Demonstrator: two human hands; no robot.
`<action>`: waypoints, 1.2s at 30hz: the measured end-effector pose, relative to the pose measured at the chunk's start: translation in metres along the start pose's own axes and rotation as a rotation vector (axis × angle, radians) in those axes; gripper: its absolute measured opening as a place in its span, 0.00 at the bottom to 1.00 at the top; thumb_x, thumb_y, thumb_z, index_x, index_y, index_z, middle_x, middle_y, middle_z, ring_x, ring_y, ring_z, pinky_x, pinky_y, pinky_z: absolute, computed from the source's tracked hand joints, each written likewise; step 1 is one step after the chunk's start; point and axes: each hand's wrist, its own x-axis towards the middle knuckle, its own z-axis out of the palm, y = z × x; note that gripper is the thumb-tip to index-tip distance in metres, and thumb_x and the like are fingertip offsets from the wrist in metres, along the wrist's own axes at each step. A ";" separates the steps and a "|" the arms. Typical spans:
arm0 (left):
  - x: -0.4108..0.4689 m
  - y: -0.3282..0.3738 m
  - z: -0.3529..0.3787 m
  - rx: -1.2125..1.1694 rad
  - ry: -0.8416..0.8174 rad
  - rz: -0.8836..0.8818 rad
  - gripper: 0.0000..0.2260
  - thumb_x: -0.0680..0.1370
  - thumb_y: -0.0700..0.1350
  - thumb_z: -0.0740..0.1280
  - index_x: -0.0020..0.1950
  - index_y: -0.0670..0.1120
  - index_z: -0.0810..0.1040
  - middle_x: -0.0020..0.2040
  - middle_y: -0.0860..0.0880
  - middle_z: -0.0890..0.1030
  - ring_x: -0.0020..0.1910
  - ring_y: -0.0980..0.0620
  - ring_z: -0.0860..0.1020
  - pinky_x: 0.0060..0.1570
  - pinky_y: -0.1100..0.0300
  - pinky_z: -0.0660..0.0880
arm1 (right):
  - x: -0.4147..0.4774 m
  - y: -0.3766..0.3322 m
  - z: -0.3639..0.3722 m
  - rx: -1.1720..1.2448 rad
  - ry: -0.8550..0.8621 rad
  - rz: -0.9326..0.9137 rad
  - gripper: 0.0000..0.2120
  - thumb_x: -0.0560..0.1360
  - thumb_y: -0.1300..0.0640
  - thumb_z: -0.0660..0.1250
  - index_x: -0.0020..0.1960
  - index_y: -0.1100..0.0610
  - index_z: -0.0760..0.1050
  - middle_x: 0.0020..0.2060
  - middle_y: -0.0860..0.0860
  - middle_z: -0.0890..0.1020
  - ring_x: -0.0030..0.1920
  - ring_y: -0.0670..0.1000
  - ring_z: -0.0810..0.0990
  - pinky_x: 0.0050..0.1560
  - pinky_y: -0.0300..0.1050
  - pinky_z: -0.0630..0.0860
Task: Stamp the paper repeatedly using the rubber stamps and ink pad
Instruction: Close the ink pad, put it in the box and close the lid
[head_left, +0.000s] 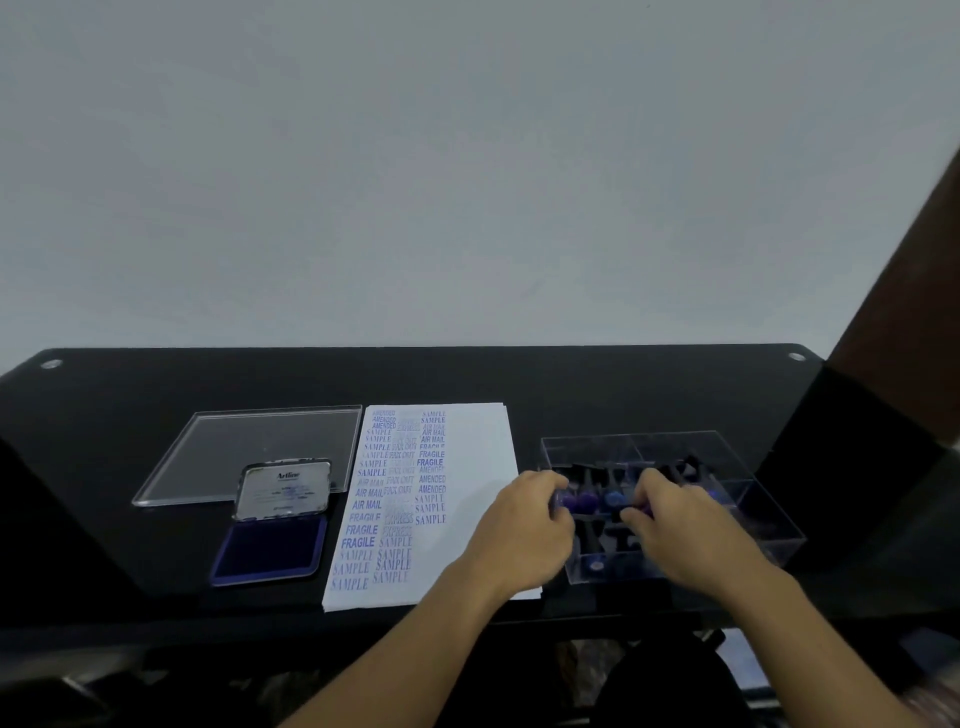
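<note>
Two grips are recorded at the clear box (769, 519) of stamps (587, 501), right of the paper (478, 447). A blurred purple stamp (645, 512) is pinched by the right grip (685, 525). The left grip (524, 525) is curled at the box wall, and its hold cannot be told. The ink pad (270, 551) lies open near the desk (104, 441) front edge.

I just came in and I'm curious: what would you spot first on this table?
The white paper in the middle, crowded with blue stamped words like SAMPLE and FRAGILE. Right of it, the left hand and right hand reach into a clear box of purple-topped stamps. Left of the paper lies an open ink pad, dark blue.
</note>
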 end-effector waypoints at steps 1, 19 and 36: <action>-0.001 0.001 0.001 0.004 -0.004 0.001 0.18 0.82 0.44 0.60 0.73 0.50 0.72 0.71 0.53 0.73 0.68 0.54 0.71 0.66 0.62 0.67 | 0.001 -0.001 0.004 -0.021 0.016 0.002 0.11 0.81 0.46 0.62 0.45 0.49 0.63 0.41 0.51 0.76 0.41 0.51 0.74 0.36 0.48 0.69; -0.012 -0.015 -0.023 -0.064 0.018 -0.063 0.18 0.84 0.48 0.58 0.75 0.52 0.70 0.74 0.54 0.70 0.72 0.53 0.69 0.63 0.64 0.64 | 0.001 -0.006 0.005 0.015 0.081 -0.008 0.10 0.81 0.51 0.61 0.41 0.51 0.70 0.36 0.47 0.78 0.37 0.46 0.75 0.33 0.45 0.69; -0.040 -0.099 -0.134 -0.081 0.309 -0.182 0.16 0.83 0.46 0.61 0.70 0.51 0.74 0.67 0.59 0.74 0.57 0.62 0.76 0.50 0.69 0.71 | 0.020 -0.146 0.023 0.239 0.071 -0.277 0.05 0.79 0.54 0.60 0.47 0.50 0.74 0.44 0.46 0.80 0.45 0.49 0.77 0.44 0.48 0.77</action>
